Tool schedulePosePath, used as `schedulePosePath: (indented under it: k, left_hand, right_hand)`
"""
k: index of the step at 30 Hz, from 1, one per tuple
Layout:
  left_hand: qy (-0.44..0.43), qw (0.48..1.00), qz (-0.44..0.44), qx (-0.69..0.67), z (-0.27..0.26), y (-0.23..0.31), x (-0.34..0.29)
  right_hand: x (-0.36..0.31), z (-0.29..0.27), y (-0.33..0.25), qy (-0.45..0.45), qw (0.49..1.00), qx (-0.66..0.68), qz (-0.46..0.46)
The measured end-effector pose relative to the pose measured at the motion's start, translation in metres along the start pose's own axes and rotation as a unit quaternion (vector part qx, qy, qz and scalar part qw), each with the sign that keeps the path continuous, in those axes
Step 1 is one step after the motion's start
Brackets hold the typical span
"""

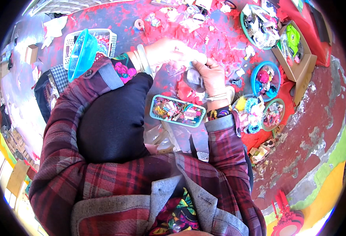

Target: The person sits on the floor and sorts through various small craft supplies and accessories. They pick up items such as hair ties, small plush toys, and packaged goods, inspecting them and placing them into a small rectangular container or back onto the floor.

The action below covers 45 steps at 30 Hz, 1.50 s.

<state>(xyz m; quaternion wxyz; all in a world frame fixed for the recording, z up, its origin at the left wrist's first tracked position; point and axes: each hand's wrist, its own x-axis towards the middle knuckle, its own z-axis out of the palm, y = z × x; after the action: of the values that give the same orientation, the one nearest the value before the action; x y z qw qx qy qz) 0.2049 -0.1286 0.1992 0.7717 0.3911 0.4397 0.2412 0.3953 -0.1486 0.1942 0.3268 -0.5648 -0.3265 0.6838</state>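
My left hand [166, 53] and my right hand [213, 78] meet above the littered work surface. Bright glare washes out the left fingers, which are closed near a small whitish piece [199, 58]. On the other side, my right thumb and fingers pinch at that same piece, whose kind I cannot make out. A grey, crumpled-looking thing [194, 78] shows just below the right fingers; whether it is held or lies there I cannot tell. Nearer to me, a light-green oblong tray [177, 122] holds many small colourful bits.
A white basket [67, 49] with a tilted turquoise bowl [80, 55] stands at left. Along the right are a teal-rimmed basin [243, 29] of wrappings, a cardboard box [304, 74], a blue bowl [254, 84] and a smaller bowl [273, 129]. Red scraps [157, 29] litter the surface.
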Motion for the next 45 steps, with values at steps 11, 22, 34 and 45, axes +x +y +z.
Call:
schedulePosePath:
  k: [11,22,34,45]
  left_hand:
    - [-0.039,0.985,-0.044,-0.164,-0.009,-0.008,0.002]
    - [0.032,0.997,0.028,0.072,-0.01,0.005,-0.006]
    - [-0.016,0.976,0.021,-0.218,-0.03,-0.01,-0.001]
    - [-0.038,0.952,0.302,-0.031,-0.03,-0.002,-0.001]
  right_hand:
    - [0.0,-0.019,-0.003,-0.053,0.996,0.047,0.062]
    - [-0.008,0.002,-0.015,0.037,0.995,-0.065,0.059]
    - [-0.02,0.017,-0.027,0.063,0.969,-0.199,-0.131]
    - [-0.019,0.02,-0.026,-0.022,0.965,0.258,0.034]
